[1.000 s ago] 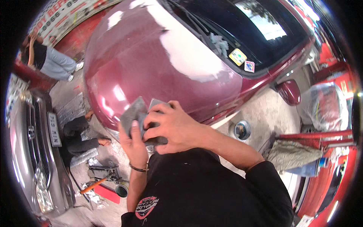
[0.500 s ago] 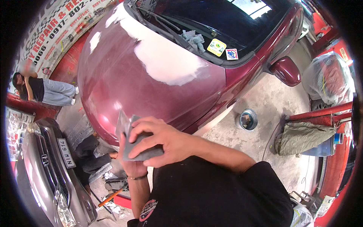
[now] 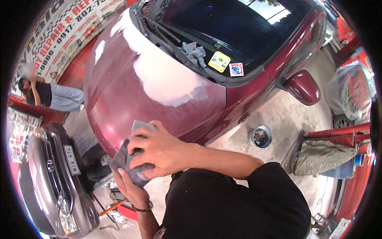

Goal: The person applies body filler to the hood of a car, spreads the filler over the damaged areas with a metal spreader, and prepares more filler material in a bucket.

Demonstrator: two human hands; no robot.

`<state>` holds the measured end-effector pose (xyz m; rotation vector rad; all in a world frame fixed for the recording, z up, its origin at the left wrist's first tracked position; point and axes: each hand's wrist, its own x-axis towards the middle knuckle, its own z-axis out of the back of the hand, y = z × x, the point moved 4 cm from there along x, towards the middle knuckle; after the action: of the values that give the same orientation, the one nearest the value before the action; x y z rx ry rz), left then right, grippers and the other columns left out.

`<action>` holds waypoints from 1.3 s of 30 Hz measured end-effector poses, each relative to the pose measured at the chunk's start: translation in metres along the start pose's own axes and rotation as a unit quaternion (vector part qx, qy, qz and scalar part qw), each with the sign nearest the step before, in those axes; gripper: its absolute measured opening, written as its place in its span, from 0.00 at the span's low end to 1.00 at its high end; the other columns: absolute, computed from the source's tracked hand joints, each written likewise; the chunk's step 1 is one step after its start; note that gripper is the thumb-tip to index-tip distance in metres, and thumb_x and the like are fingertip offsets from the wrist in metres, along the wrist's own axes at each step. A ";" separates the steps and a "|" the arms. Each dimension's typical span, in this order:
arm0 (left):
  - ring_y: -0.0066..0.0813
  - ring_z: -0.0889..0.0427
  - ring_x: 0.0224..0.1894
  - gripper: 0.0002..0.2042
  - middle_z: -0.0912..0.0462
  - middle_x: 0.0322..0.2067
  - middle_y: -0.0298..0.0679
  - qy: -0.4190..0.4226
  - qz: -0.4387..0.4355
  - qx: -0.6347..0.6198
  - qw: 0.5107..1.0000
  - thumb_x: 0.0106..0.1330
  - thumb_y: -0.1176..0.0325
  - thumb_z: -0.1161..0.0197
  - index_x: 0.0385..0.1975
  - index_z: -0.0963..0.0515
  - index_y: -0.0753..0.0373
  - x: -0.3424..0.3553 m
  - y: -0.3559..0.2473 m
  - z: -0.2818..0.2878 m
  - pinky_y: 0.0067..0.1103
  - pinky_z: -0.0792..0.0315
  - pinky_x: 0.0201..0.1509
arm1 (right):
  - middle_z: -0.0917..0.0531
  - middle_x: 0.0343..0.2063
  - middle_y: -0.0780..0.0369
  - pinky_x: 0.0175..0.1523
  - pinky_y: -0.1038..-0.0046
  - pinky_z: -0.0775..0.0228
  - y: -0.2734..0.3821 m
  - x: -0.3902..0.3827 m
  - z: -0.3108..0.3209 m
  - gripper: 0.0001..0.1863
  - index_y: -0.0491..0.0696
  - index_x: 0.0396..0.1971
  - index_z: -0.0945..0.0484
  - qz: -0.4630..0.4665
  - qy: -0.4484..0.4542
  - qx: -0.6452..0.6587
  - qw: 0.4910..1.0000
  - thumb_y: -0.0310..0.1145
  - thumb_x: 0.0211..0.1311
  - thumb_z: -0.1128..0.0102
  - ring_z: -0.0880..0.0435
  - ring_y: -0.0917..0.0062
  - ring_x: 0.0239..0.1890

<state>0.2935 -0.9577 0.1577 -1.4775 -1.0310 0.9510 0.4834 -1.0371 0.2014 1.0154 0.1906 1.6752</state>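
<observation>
Over the front end of a maroon car hood (image 3: 115,91), both my hands are together on flat grey pieces. My right hand (image 3: 169,149) is closed from above, its bent fingers gripping a light grey flat pad (image 3: 144,126). From below, my left hand (image 3: 131,191) grips a darker grey sheet, looking like sandpaper (image 3: 119,157), that lies against the pad. My left fingers are partly hidden behind the sheet. Dull, pale primer-like patches (image 3: 167,79) cover the hood's rear part near the windshield; neither hand touches the hood visibly.
A grey car (image 3: 59,175) stands at the left, near a person (image 3: 51,93) by a printed banner (image 3: 63,44). On the floor at right is a round metal can (image 3: 260,136). Beyond it, a green cloth (image 3: 322,157) hangs by a red bar. The side mirror (image 3: 302,87) juts out.
The sheet and pad have turned in my hands, and the darker sheet now spreads out left of the pad. My left hand has moved lower and left. The view has shifted slightly.
</observation>
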 end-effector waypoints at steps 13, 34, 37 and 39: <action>0.38 0.19 0.61 0.24 0.22 0.65 0.45 -0.144 -0.126 -0.079 0.978 0.78 0.64 0.37 0.69 0.30 0.66 0.043 -0.050 0.075 0.35 0.23 0.66 | 0.17 0.49 0.66 0.62 0.57 0.32 0.040 0.020 -0.026 0.19 0.60 0.44 0.07 0.034 0.002 0.150 0.988 0.38 0.48 0.23 0.20 0.69 0.58; 0.23 0.18 0.54 0.16 0.16 0.53 0.38 -0.068 -0.013 -0.222 0.973 0.80 0.73 0.43 0.64 0.27 0.66 -0.021 0.026 0.305 0.24 0.24 0.62 | 0.16 0.49 0.71 0.61 0.57 0.37 0.181 0.082 -0.249 0.15 0.59 0.39 0.11 0.043 0.242 -0.121 0.962 0.39 0.48 0.24 0.19 0.70 0.57; 0.23 0.19 0.55 0.16 0.16 0.54 0.38 -0.073 0.026 -0.188 0.979 0.81 0.72 0.44 0.65 0.27 0.67 -0.024 0.026 0.313 0.24 0.24 0.62 | 0.16 0.48 0.71 0.60 0.58 0.37 0.190 0.095 -0.250 0.17 0.59 0.40 0.12 -0.031 0.312 -0.135 0.940 0.40 0.46 0.24 0.19 0.71 0.55; 0.24 0.19 0.56 0.16 0.17 0.55 0.39 -0.055 0.009 -0.198 0.979 0.81 0.73 0.45 0.65 0.27 0.67 -0.025 0.019 0.316 0.24 0.24 0.62 | 0.15 0.44 0.71 0.60 0.57 0.37 0.203 0.102 -0.252 0.16 0.58 0.38 0.12 0.028 0.219 -0.113 0.969 0.40 0.45 0.25 0.18 0.71 0.54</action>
<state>-0.0101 -0.8864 0.0977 -1.7760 -1.3466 0.8815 0.1602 -0.9348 0.2184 0.4762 0.2540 1.9080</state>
